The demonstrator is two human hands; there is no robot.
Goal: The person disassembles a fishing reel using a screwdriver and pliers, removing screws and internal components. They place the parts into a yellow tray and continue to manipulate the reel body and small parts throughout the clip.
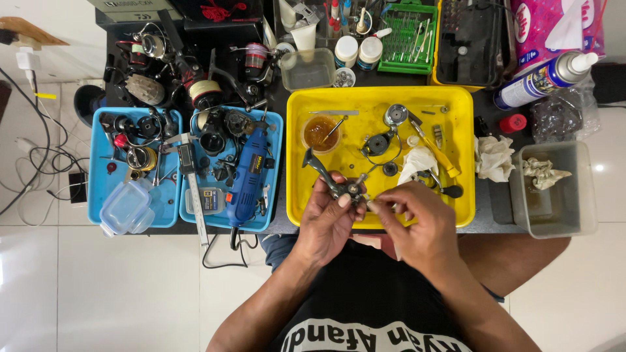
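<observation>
My left hand (pixel 328 220) grips a dark fishing-reel body (pixel 344 188) with a curved black arm sticking up to the left, held over the near edge of the yellow tray (pixel 378 99). My right hand (pixel 417 221) pinches a small part right beside the reel body, fingertips touching it. In the tray lie a small cup of amber grease (pixel 319 133) with a stick in it, a round metal spool part (pixel 395 115), a black reel part (pixel 378 143), a white rag (pixel 417 163) and a yellow-handled tool (pixel 435 151).
Two blue trays (pixel 107 189) at the left hold reel parts, a blue rotary tool (pixel 251 176), a caliper (pixel 191 176) and a clear lidded box (pixel 127 207). A spray can (pixel 544 79), crumpled tissues (pixel 493 158) and a grey bin (pixel 554 189) stand at the right. Cables lie on the white floor.
</observation>
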